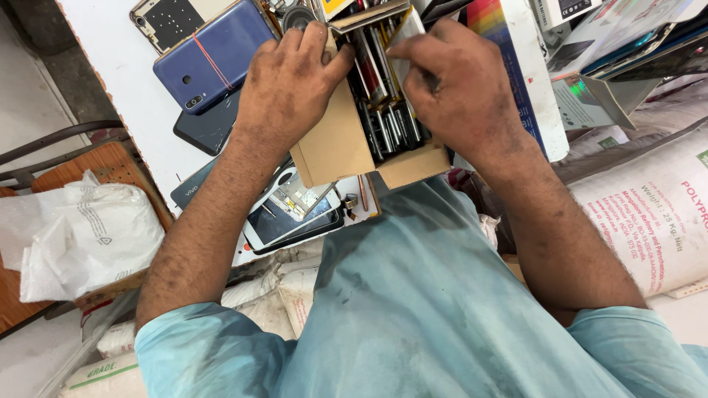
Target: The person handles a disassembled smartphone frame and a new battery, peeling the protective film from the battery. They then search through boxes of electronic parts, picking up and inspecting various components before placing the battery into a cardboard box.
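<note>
A small open cardboard box (332,140) stands on the white table, packed with several thin phone screens and parts (383,110) set on edge. My left hand (287,81) grips the box's left wall, fingers curled over its rim. My right hand (457,81) reaches into the box from the right, its fingertips pinching one of the upright parts near the far end. What lies at the bottom of the box is hidden.
A blue phone back with a red band (214,55) and other phones lie at the far left. Dismantled phones (291,210) sit by the table's near edge. Boxes and packaging (590,44) crowd the right. White sacks (649,206) and a white plastic bag (81,236) flank me.
</note>
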